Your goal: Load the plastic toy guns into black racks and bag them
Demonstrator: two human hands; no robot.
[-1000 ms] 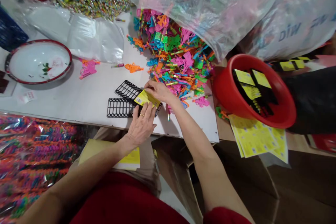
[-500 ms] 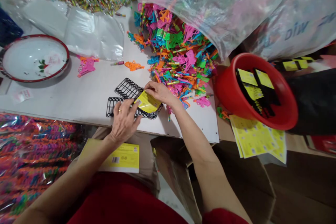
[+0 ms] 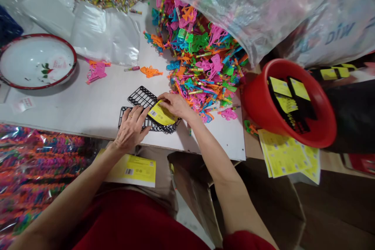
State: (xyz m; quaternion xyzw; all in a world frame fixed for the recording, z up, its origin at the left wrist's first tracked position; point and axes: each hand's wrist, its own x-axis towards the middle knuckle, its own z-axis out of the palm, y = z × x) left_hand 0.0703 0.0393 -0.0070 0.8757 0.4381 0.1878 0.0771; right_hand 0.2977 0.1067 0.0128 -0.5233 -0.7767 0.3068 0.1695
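Two black plastic lattice racks [image 3: 142, 97] lie overlapped near the table's front edge. On the front one lies a yellow printed label [image 3: 162, 114] with a small barcode, its upper edge slightly curved. My right hand [image 3: 175, 105] pinches that upper edge, fingertips partly hidden behind the thumb side. My left hand [image 3: 131, 127], with a ring on one finger, rests spread over the left part of the racks, its fingertips close to the label's left corner. A yellow label sheet [image 3: 139, 171] with a barcode lies on my lap below my left forearm.
Colourful plastic toys [image 3: 205, 58] are heaped behind my right hand under a clear plastic bag [image 3: 252, 4]. A red bucket [image 3: 254, 90] with black-and-yellow packs stands right, above yellow sheets [image 3: 281, 156]. An enamel basin [image 3: 23, 62] and clear bags [image 3: 105, 33] sit left.
My left hand has drawn slightly left, its fingers off the label's edge. The label lies flatter on the rack, and my right hand has shifted slightly left along its upper edge.
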